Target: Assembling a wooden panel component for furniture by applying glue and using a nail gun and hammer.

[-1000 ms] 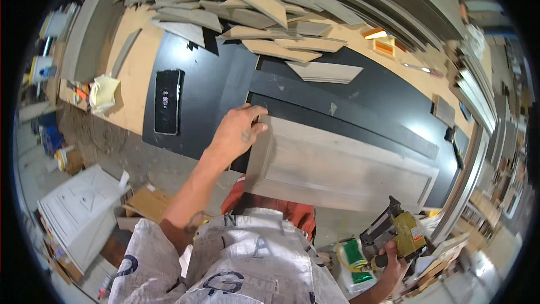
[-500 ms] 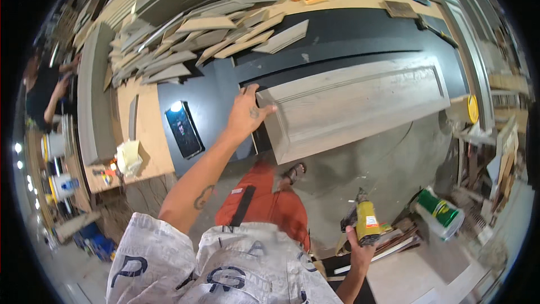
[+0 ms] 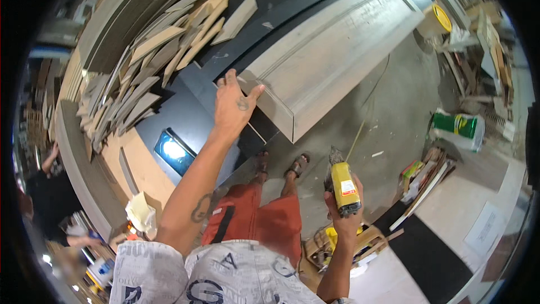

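My left hand (image 3: 234, 100) lies flat, fingers spread, on the near corner of a long pale grey door panel (image 3: 337, 45) that rests on a dark workbench (image 3: 197, 101). My right hand (image 3: 344, 214) hangs low at my side and grips a yellow power tool (image 3: 342, 183), its dark nose pointing up. A thin cord (image 3: 365, 112) runs from the tool across the concrete floor. My feet in sandals (image 3: 284, 164) stand just below the bench edge.
Several loose wood strips (image 3: 152, 73) pile up at the bench's left end. A phone with a lit screen (image 3: 174, 151) lies on the bench. A green canister (image 3: 458, 126) and a yellow-lidded tub (image 3: 436, 19) stand on the floor. Another person (image 3: 48, 191) stands far left.
The view has swung, so the panel now runs up to the right. My left hand stays on the panel's corner. The right hand has raised the yellow tool closer to my body.
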A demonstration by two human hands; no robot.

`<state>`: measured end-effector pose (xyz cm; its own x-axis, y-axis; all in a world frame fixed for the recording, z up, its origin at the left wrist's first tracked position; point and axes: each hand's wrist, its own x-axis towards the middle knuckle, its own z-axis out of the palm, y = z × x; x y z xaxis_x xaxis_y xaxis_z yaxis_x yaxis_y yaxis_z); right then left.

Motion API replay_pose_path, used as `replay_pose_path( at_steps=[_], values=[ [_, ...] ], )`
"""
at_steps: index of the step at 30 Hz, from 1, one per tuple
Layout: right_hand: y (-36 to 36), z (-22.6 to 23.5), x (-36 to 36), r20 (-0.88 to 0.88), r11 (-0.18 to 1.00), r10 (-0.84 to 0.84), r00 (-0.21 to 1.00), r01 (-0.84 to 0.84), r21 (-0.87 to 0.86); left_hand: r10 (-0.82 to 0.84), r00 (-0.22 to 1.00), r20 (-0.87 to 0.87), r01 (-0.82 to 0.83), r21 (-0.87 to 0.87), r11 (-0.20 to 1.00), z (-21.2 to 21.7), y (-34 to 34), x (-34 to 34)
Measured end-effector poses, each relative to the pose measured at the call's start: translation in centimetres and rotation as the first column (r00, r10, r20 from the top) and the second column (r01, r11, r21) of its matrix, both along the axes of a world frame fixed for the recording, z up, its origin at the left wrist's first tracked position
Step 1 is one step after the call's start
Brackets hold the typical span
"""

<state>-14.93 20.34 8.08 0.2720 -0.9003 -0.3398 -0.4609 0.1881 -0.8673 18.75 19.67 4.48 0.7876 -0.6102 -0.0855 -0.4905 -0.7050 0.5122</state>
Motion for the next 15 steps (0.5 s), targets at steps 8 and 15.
replay_pose_path(
  at_steps=[8, 15],
  values=[
    [0.7, -4.7, 3.7, 0.189, 0.99, -0.135, 0.973, 0.126, 0.062, -0.9, 0.391, 0.193, 0.893, 0.158, 0.422, 2.2, 0.7, -0.7],
    [-1.2, -10.9, 7.8, 0.571, 0.947, -0.321, 0.756, 0.248, 0.203, -0.919, 0.354, 0.177, 0.925, 0.077, 0.371, -1.3, 0.4, -1.0]
  ],
)
